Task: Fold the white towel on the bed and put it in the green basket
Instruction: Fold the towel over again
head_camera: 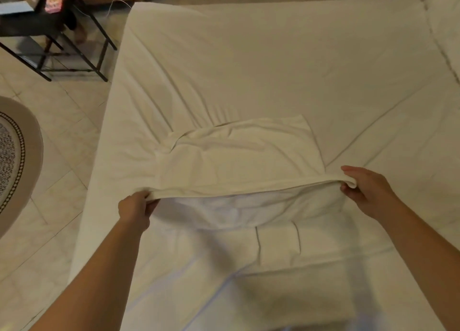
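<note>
The white towel (239, 159) lies on the bed (261, 57), its near edge lifted off the sheet in a taut line between my hands. My left hand (135, 210) pinches the towel's near left corner. My right hand (366, 189) pinches the near right corner. The far part of the towel rests wrinkled on the sheet, and a lower layer sags under the raised edge. The green basket is not in view.
A small folded white cloth (277, 246) lies on the bed just in front of the towel. A pillow (445, 27) sits at the far right. Left of the bed are tiled floor, a black metal table (62, 44) and a round patterned rug (15, 156).
</note>
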